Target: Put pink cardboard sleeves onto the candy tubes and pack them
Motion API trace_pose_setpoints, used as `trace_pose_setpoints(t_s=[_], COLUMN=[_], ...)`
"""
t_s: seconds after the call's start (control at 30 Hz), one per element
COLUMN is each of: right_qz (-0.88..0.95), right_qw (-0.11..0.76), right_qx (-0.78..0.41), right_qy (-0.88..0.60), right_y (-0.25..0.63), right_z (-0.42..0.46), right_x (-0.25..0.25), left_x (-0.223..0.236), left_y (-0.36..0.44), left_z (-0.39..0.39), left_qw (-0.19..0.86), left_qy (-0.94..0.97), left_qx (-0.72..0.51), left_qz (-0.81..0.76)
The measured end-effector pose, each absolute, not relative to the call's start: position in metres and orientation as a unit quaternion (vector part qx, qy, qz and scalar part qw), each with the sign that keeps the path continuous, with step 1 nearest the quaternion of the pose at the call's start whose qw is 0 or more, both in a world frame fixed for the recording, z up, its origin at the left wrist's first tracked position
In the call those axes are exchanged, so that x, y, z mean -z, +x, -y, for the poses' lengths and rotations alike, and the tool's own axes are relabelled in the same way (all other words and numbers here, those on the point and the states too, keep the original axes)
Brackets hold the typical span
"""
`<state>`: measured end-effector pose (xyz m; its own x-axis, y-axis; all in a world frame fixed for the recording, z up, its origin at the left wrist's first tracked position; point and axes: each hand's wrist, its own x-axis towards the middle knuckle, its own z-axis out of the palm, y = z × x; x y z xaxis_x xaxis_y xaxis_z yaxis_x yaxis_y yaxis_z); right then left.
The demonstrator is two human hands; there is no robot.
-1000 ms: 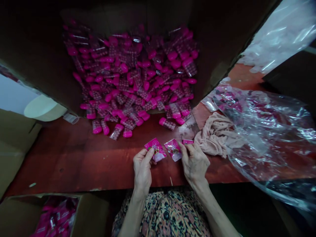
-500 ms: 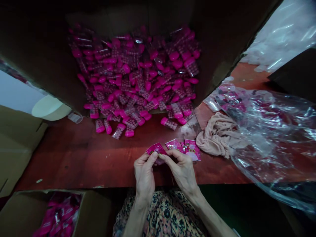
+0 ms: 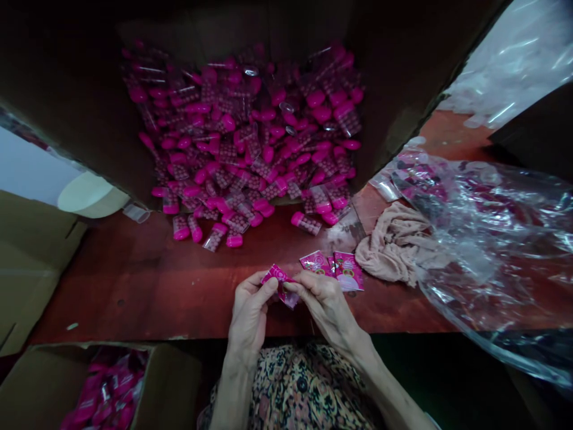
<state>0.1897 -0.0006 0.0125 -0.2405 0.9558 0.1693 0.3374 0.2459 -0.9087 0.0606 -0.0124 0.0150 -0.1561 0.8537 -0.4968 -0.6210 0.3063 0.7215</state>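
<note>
Left hand [image 3: 249,313] and right hand [image 3: 324,304] pinch one crumpled pink sachet [image 3: 281,284].

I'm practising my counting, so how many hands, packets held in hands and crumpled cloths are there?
Hands: 2 (left hand, right hand)
Pink packet held: 1
Crumpled beige cloth: 1
Total: 4

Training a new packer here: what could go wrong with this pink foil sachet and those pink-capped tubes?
The pink foil sachet, pinched between the left hand and right hand, looks crumpled and might tear. Loose pink-capped clear plastic tubes at the heap's foot could roll into the loose pink sachets on the red tabletop.
</note>
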Motion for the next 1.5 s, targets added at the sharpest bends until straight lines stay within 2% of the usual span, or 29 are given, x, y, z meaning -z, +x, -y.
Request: trace_pose_setpoints(t_s=[0.27, 0.47, 0.7, 0.97, 1.17, 1.33, 1.5], right_qz=[0.661, 0.726, 0.701, 0.727, 0.74, 0.719, 0.734], right_qw=[0.361, 0.337, 0.303, 0.271, 0.314, 0.412, 0.479], right_qx=[-0.415, -0.313, -0.098, -0.064, -0.115, -0.226, -0.148], right_qy=[-0.51, -0.511, -0.638, -0.628, -0.584, -0.512, -0.458], right_y=[0.18, 0.178, 0.198, 0.205, 0.203, 0.185, 0.17], right_z=[-0.001, -0.014, -0.072, -0.076, -0.05, -0.003, 0.019], right_x=[-0.016, -0.019, -0.004, 0.019, -0.003, -0.034, -0.033], left_x=[-0.009, -0.01, -0.015, -0.02, -0.025, -0.028, -0.028], left_y=[0.058, 0.053, 0.041, 0.034, 0.031, 0.03, 0.034], left_z=[0.013, 0.013, 0.011, 0.007, 0.003, 0.0, 0.001], left_qw=[0.589, 0.581, 0.551, 0.544, 0.544, 0.528, 0.526], left_qy=[0.078, 0.041, -0.037, -0.132, -0.169, -0.169, -0.147], left_qx=[-0.625, -0.646, -0.682, -0.688, -0.684, -0.697, -0.71], left_qz=[-0.506, -0.494, -0.48, -0.462, -0.456, -0.454, -0.446])
